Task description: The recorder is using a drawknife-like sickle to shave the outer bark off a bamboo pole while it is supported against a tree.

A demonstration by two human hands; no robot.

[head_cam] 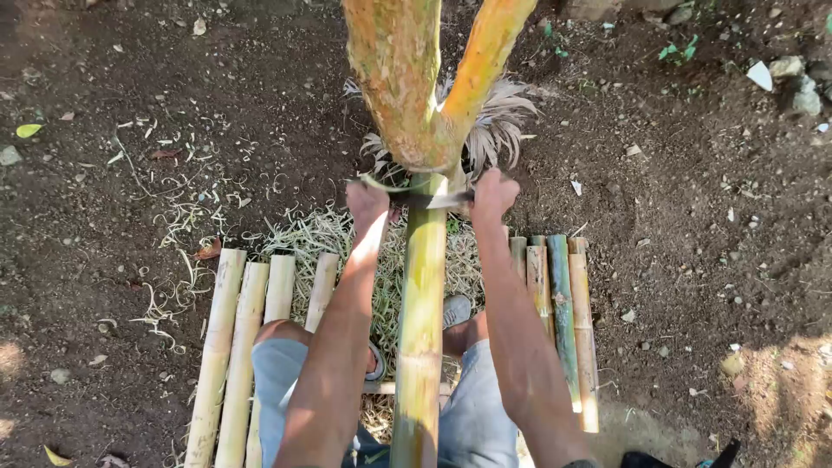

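Seated, both fists, left hand [367, 201] and right hand [494, 194], clenched on a two-handled steel blade [431, 200] at 12 o'clock of a yellow-green bamboo pole [420, 329]; a slip could cut the knees.

Both hands [367, 203] [493, 194] draw a blade [431, 200] across a bamboo pole [421, 321].

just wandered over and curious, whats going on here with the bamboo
A person sits on the dirt ground with a long bamboo pole between their legs, its far end propped in the fork of a tree trunk. The left hand and right hand grip either end of a blade laid across the pole near the fork. Scraped bamboo pieces lie on both sides, and shavings are scattered around.
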